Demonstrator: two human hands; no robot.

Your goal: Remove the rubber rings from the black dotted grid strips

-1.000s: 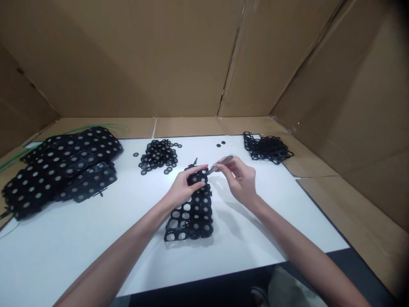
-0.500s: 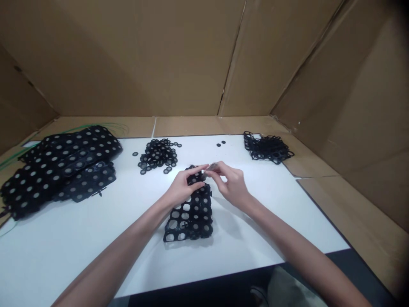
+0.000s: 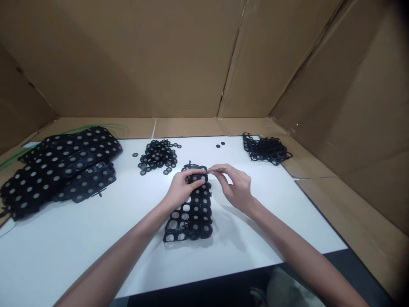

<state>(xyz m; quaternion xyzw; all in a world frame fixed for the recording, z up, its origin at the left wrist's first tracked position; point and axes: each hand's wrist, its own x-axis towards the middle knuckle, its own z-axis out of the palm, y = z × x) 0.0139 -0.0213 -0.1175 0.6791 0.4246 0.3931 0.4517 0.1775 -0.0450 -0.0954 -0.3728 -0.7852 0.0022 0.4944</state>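
the mesh panel (image 3: 200,213) lies at the person's twelve o'clock, left hand (image 3: 182,187) over its far end, thumb and forefinger spread. at its one o'clock corner, i see the right hand (image 3: 236,186) pinching a thin tool (image 3: 218,169).

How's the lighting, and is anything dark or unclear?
Head view: the white table is brightest toward its middle; a soft shadow lies below the right hand; the picture's upper right corner darkens; the thin grey piece that hand pinches is too small to identify.
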